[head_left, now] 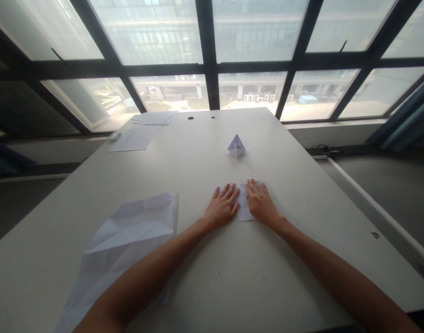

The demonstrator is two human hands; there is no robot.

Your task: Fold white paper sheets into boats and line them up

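Both of my hands press flat on a small piece of white paper (245, 213) on the table. My left hand (223, 206) covers its left part with fingers stretched out. Over its right part lies my right hand (261, 201), fingers also extended. A strip of the paper shows between the two hands; the rest is hidden beneath them. Just beyond the hands stands a small folded paper boat (236, 147) with a pointed peak.
A large creased sheet of paper (128, 236) lies left of my left forearm. Several flat sheets (135, 138) rest at the table's far left. The white table (198, 162) reaches toward the windows, with two round holes near its far edge.
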